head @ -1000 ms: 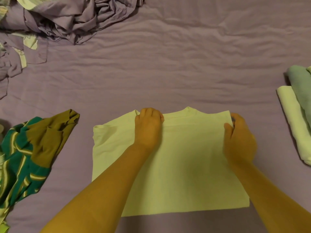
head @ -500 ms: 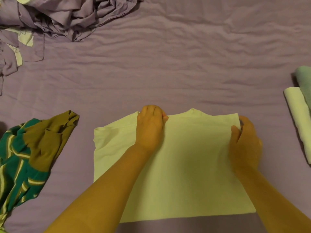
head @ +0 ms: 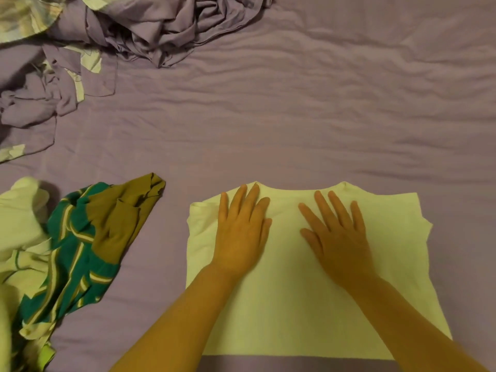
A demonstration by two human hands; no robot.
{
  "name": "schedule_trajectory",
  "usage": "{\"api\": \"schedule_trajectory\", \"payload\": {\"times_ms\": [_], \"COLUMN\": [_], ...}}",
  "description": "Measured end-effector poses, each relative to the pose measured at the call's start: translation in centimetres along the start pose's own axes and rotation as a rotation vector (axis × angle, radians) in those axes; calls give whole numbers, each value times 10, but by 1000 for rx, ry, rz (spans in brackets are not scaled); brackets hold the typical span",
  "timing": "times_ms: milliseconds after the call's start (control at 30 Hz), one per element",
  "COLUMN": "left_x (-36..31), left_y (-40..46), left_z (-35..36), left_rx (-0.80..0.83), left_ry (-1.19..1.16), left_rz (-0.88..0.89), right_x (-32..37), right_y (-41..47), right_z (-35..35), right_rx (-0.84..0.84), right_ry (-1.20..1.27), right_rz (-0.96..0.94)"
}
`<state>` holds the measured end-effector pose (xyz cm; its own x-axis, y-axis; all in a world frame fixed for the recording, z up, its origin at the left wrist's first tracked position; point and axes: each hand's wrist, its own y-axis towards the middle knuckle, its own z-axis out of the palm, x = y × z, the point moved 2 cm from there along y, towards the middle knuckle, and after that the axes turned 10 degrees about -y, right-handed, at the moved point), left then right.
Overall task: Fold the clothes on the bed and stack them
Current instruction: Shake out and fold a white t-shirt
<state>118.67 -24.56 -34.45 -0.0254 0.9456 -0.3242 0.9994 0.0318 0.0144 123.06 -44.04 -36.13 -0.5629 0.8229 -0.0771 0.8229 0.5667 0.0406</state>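
A pale yellow shirt (head: 290, 304) lies flat on the purple bed sheet (head: 295, 116), collar edge away from me, its sides folded in. My left hand (head: 241, 232) rests palm down on the shirt's upper left part, fingers spread. My right hand (head: 338, 234) lies flat on the upper middle of the shirt, fingers apart. Neither hand grips the cloth.
A green, olive and cream striped garment (head: 80, 245) lies crumpled at the left, with pale cloth (head: 18, 224) beside it. A heap of purple clothes (head: 139, 30) fills the far left corner, with a light patterned piece (head: 24, 17) on it.
Both hands let go of the shirt's top edge and now lie flat on it. My right hand moved left from the right corner toward the middle. The view shifted left; the folded stack at right is out of frame.
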Motion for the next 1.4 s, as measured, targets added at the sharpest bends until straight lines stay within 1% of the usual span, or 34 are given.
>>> {"api": "schedule_trajectory", "payload": {"times_ms": [67, 100, 167, 300, 400, 500, 567, 633, 700, 767, 833, 900, 933, 1000, 1033, 1100, 1167, 1233, 1300, 1367, 1400], "left_x": [17, 23, 34, 54, 68, 78, 83, 87, 89, 88, 83, 75, 70, 60, 55, 48, 43, 39, 37, 36, 35], "left_y": [-5, -8, -12, -15, -19, -25, -27, -24, -19, -14, -12, -16, -20, -31, -37, -52, -64, -73, -82, -90, -93], "left_z": [-6, -9, -14, -30, -38, -39, -42, -47, -52, -53, -50, -48, -49, -55, -56, -56, -56, -60, -62, -64, -65], "left_rx": [-31, -52, -91, -179, -209, -244, -272, -300, -316, -288, -221, -147, -135, -117, -102, -70, -9, 89, 157, 195, 207], "left_ry": [-17, -18, -4, 32, 41, 1, -8, -24, -22, -27, -88, -204, -268, -382, -446, -579, -641, -602, -624, -681, -710], "left_rz": [32, 46, 43, -154, -186, -114, -77, -86, -122, -173, -272, -479, -580, -730, -783, -870, -934, -946, -915, -871, -847], "right_x": [6, 10, 16, 16, 17, 17, 17, 16, 16, 17, 22, 40, 55, 91, 106, 124, 127, 127, 125, 122, 122], "right_y": [12, 20, 36, 50, 51, 51, 53, 56, 58, 59, 57, 45, 32, 4, -10, -27, -26, -20, -19, -17, -15], "right_z": [-4, -6, -9, -13, -17, -21, -22, -23, -26, -27, -31, -31, -31, -36, -34, -31, -30, -35, -42, -52, -55], "right_rx": [-28, -58, -116, -226, -228, -218, -198, -172, -147, -142, -151, -154, -143, -53, 35, 221, 338, 443, 539, 552, 521], "right_ry": [2, 8, 44, 182, 216, 244, 219, 190, 200, 196, 145, 90, 88, 115, 123, 80, 62, 66, 95, 113, 139], "right_rz": [117, 144, 125, 62, 62, 67, 59, 62, 127, 199, 215, 162, 98, -38, -84, -99, -68, -61, -51, -57, -65]}}
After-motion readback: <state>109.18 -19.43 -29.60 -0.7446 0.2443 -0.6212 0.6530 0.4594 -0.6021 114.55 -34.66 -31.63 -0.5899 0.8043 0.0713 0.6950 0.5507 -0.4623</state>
